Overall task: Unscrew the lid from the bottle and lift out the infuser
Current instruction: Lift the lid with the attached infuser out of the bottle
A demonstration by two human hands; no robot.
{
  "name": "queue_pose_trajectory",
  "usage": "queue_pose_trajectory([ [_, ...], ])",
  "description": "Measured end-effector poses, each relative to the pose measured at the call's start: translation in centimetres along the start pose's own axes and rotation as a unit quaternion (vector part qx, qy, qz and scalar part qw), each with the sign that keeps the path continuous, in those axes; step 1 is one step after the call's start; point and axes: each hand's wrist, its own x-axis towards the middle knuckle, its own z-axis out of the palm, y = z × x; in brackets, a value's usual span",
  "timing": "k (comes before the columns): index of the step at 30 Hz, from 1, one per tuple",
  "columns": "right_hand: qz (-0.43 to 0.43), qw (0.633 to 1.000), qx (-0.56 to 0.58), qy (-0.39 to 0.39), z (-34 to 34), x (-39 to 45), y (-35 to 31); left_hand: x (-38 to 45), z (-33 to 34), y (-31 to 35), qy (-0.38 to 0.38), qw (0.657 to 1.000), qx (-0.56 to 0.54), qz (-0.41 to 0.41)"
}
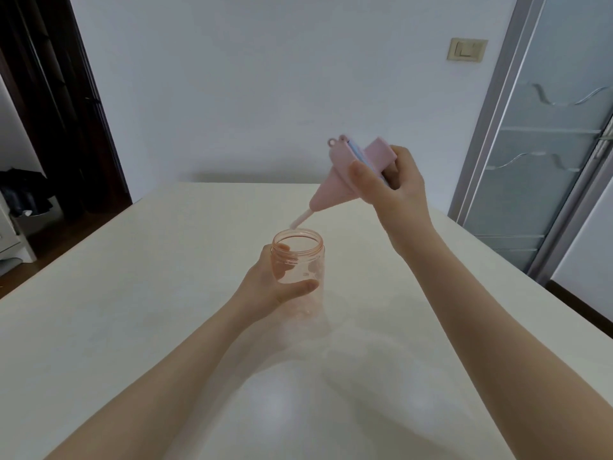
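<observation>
Your main risk now is the tip of the infuser [300, 222] catching the rim as it comes away: it hangs tilted, its pale lower end just above the far edge of the bottle's mouth, so a sideways pull before it is fully clear could knock the bottle [298, 270]. The bottle looks light and empty, so a knock could tip it if your hold loosens. Drips from the tube onto the counter [132, 293] are possible, though no liquid shows.

Your right hand [394, 184] is clamped on the pink lid [341, 174], thumb on the near face and fingers [403, 154] wrapped behind it. The infuser seems attached under the lid, pointing down and left towards the bottle. The lid is held tilted, up and to the right of the bottle.

Your left hand [265, 283] is closed around the bottle, thumb [300, 287] across the near side. The bottle stands near the middle of the counter, well in from every edge.
</observation>
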Motion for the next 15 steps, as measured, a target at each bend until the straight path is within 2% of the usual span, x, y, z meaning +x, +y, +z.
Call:
queue_pose_trajectory([
  [4,0.034,0.997,0.049,0.057,-0.4,-0.4,0.4,0.3,-1.6,-0.1,0.032,0.999,0.01,0.0],
  [9,0.086,0.988,0.09,0.092,-0.6,-0.7,1.0,0.9,-4.7,-1.2,0.091,0.996,0.011,-0.003],
  [15,0.176,0.968,0.13,0.123,-0.5,-1.2,2.3,1.6,-6.3,-2.4,0.095,0.995,-0.006,-0.019],
])
